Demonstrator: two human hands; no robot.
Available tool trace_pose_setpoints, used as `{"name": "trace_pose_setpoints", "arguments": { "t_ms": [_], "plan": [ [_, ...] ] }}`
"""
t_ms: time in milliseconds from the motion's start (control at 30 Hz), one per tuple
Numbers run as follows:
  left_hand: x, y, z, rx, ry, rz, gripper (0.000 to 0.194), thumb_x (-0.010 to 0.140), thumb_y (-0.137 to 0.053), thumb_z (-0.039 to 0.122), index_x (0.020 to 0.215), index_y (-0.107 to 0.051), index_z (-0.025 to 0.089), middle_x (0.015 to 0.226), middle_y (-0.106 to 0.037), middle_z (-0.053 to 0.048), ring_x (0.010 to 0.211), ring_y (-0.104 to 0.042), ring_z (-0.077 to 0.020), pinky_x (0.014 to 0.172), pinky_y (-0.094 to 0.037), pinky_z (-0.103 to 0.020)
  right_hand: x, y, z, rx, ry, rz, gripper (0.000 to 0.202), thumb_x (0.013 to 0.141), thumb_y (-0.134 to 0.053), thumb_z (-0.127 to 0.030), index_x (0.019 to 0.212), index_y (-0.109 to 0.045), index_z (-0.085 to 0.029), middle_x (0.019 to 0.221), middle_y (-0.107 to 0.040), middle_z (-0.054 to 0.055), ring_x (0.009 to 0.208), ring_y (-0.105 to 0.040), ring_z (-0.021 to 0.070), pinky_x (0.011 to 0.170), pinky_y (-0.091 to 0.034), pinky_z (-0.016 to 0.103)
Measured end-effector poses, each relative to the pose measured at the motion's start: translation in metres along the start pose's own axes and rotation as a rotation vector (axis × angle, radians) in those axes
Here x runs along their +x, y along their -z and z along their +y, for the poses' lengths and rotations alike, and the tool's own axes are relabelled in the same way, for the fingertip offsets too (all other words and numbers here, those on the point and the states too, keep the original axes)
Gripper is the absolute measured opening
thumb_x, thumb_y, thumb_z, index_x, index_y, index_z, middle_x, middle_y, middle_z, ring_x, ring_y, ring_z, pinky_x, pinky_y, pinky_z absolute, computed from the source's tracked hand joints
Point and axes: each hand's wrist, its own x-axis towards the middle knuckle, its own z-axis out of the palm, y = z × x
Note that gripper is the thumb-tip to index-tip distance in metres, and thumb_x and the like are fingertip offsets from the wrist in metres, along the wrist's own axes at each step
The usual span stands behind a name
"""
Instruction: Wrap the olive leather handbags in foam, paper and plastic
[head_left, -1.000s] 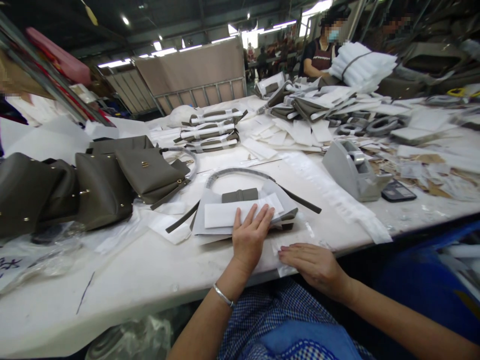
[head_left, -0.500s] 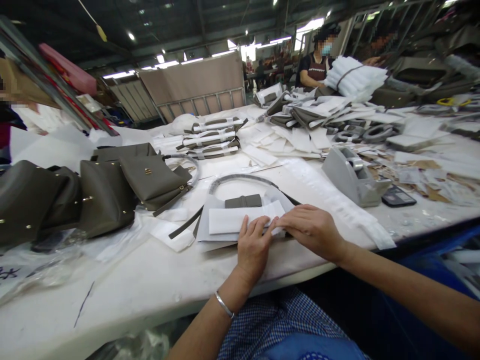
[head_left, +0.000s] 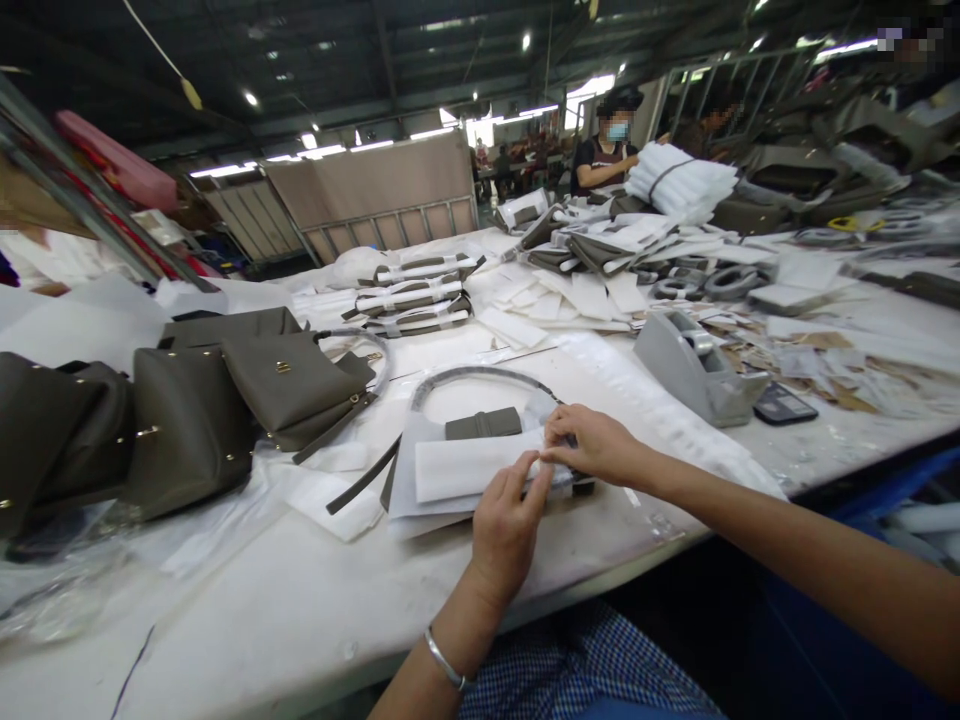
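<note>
A handbag in flat grey wrapping (head_left: 400, 465) lies in front of me, its plastic-wrapped handle (head_left: 466, 377) arching away at the back. On top rest a white foam sheet (head_left: 457, 472) and, behind it, a dark olive strap piece (head_left: 482, 424). My left hand (head_left: 506, 520) holds the sheet near its right end, fingers bent and thumb towards the right. My right hand (head_left: 592, 442) is closed in a pinch at that same end, its fingertips meeting those of my left. What sits between the right fingertips is hidden.
Olive handbags (head_left: 191, 425) stand at the left. Wrapped straps (head_left: 412, 300) are stacked behind. To the right are a grey tape dispenser (head_left: 686, 365), a phone (head_left: 784, 400) and scattered paper tags (head_left: 832, 365). A masked person (head_left: 604, 165) works across the table beside bundled foam (head_left: 679, 182).
My right hand has shifted left and curled more tightly at the sheet's end. My left fingers have drawn back from lying across the foam. The whole view has swung slightly.
</note>
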Motion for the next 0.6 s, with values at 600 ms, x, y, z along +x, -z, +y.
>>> {"name": "trace_pose_setpoints", "arguments": {
  "t_ms": [600],
  "plan": [
    [0.0,-0.001,-0.003,-0.044,-0.037,0.033,0.046,0.088,-0.05,0.006,0.132,-0.055,0.019,0.125,-0.067,-0.004,0.112,-0.063,-0.0231,0.097,-0.055,-0.035,-0.073,0.13,0.104,-0.267,-0.546,0.472,0.026,0.092,-0.053,-0.029,0.11,-0.067,-0.018,0.114,-0.07,0.01,0.098,-0.068,0.0231,0.088,-0.053,0.036]
  ]
}}
